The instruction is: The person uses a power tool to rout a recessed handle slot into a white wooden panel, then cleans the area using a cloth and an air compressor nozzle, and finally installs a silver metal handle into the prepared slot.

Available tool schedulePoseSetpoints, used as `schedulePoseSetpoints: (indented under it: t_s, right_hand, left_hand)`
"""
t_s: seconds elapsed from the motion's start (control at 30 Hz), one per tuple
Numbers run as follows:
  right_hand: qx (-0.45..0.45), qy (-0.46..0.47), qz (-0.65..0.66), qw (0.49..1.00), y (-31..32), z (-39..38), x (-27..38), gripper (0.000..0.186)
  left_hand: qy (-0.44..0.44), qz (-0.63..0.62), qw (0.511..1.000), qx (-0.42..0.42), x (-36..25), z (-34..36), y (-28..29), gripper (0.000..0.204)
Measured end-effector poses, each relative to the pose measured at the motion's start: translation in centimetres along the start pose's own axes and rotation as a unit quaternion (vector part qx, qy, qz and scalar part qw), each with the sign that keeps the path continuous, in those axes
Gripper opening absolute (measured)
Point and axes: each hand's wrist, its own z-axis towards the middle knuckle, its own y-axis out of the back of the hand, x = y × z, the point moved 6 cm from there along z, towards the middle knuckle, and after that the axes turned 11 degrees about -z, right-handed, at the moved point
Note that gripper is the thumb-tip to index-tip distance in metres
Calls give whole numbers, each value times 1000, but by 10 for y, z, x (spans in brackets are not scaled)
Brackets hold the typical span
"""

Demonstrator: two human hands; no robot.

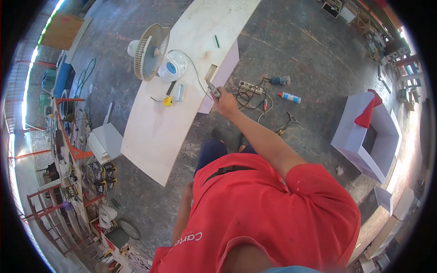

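My right hand (225, 103) reaches forward to the right edge of a long pale board (150, 129). Its fingers are closed round a short grey metal hand tool (214, 92), whose kind I cannot make out. Just beyond the tool, a small pale wooden piece (211, 72) lies at the board's edge. My left hand (188, 189) hangs low beside my body, away from the board, its fingers too indistinct to read. A yellow tape measure (167, 101), a small clear pack (180, 93) and a green pencil (217, 41) rest on the board.
A white fan (152, 52) stands on the board's left side, its cord trailing toward my right hand. On the floor lie a power strip (251, 87), a blue power tool (279, 80), a tube (289, 97) and a clamp-like tool (290, 123). A white open box (350, 132) stands right.
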Motion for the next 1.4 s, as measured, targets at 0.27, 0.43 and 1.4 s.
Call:
schedulePoseSetpoints:
  t_s: [0.27,0.43,1.4]
  right_hand:
    - [-32,-16,78,996,14,103,88,33]
    - [76,92,30,992,-10,165,145,34]
    - [147,88,-58,984,11,348,164,47]
  left_hand:
    - [8,-29,999,-17,-31,44,34,45]
    - [-11,-90,994,-56,-58,84,48,46]
    - [-37,-165,985,19,-179,304,122,49]
